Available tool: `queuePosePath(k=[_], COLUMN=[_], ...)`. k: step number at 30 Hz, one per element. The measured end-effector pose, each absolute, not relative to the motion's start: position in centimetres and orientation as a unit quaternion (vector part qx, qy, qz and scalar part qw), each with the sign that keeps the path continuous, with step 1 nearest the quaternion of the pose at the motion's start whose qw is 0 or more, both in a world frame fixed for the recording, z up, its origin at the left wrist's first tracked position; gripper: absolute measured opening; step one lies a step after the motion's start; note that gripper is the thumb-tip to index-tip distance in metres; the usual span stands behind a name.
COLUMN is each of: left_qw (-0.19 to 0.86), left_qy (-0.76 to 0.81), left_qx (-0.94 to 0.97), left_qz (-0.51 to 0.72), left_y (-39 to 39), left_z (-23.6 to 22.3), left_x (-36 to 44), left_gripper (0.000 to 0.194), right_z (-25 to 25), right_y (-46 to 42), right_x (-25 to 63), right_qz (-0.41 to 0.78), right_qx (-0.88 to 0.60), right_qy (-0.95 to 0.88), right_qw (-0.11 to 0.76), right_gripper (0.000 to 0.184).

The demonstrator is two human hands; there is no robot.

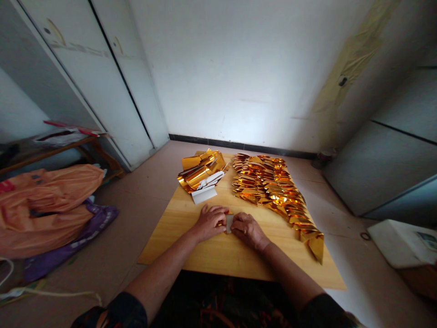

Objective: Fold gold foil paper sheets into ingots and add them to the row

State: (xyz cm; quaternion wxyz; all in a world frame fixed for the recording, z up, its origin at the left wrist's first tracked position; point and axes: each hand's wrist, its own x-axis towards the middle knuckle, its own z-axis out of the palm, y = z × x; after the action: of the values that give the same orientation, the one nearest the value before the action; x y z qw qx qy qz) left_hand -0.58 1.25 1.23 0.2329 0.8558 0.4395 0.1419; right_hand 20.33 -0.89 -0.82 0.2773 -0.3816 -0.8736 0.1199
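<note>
Both hands rest together on a wooden board [177, 237]. Between them lies a small folded piece of paper [229, 222], its white back showing. My left hand [210, 222] presses on the paper's left edge with bent fingers. My right hand [247, 230] pinches its right edge, fingers curled. Beyond the hands, at the far left of the board, lies a loose pile of gold foil sheets [201, 173] with a white sheet at its front. To the right, several folded gold foil pieces [273, 189] run in rows down the board's right side.
An orange plastic bag [48, 205] and a purple bag [92, 228] lie on the floor at left, below a low wooden shelf [68, 146]. White cabinet doors [102, 82] stand behind. A white box [403, 241] sits at right on the floor.
</note>
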Motion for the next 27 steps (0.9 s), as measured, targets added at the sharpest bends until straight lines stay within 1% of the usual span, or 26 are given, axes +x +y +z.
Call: queuePosePath(k=[4,8,9,13,17,20,24,27], left_qw=[0.232,0.23,0.231,0.233,0.235,0.238,0.236,0.237], left_qy=[0.436,0.435,0.436,0.438,0.442,0.44,0.438,0.437], left_qx=[0.857,0.858,0.858,0.857,0.854,0.854,0.855,0.855], left_qz=[0.145,0.144,0.143,0.139,0.144,0.143,0.143,0.145], left_y=[1.2,1.2,1.2,1.1,1.1,1.1,1.1,1.1], left_z=[1.4,1.4,1.4,1.5,1.5,1.4,1.3,1.4], left_x=[-0.6,-0.7,-0.6,-0.6,-0.6,-0.6,-0.7,-0.7], left_gripper=[0.007,0.013,0.013,0.011,0.013,0.016,0.016,0.013], right_z=[0.6,1.1,1.0,0.2,-0.3,-0.3,0.0,0.3], right_y=[-0.9,-1.2,-1.2,-1.0,-0.6,-0.3,0.0,0.2], right_x=[19.9,19.7,19.8,20.3,20.8,20.9,20.4,19.9], right_qz=[0.217,0.269,0.273,0.248,0.187,0.16,0.187,0.2], right_qx=[-0.345,-0.339,-0.339,-0.334,-0.339,-0.337,-0.352,-0.397], right_qy=[-0.87,-0.854,-0.85,-0.854,-0.877,-0.883,-0.878,-0.863], right_qw=[0.278,0.29,0.297,0.312,0.284,0.286,0.265,0.242], right_gripper=[0.018,0.013,0.015,0.022,0.013,0.012,0.012,0.01])
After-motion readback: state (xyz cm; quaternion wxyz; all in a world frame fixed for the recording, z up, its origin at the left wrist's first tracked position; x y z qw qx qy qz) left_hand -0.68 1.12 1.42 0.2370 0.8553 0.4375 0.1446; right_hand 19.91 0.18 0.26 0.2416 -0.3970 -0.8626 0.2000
